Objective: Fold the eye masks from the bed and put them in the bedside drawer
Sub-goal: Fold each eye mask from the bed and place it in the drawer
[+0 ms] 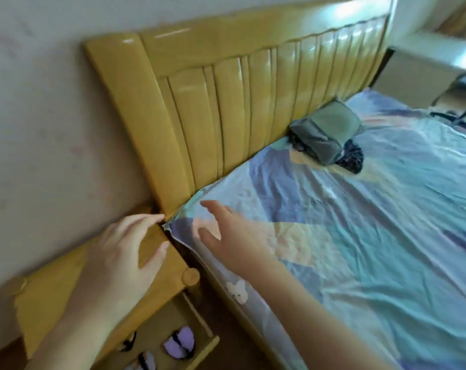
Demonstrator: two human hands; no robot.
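Observation:
The bedside drawer [200, 353] stands pulled open at the bottom of the view. Inside it lie folded purple eye masks [180, 341] with black straps. My left hand [125, 252] hovers flat over the top of the wooden bedside table [47, 297], fingers spread, holding nothing. My right hand [232, 233] reaches out over the near corner of the bed [360, 236], fingers apart and empty. I see no eye mask on the sheet near my hands. The picture is blurred by motion.
A yellow wooden headboard [226, 102] runs along the wall. A folded grey-green cloth [325, 129] on a dark patterned item [352, 158] lies near the headboard. A small white plush clip [237, 289] hangs on the bed's side. A white cabinet [424, 65] stands beyond.

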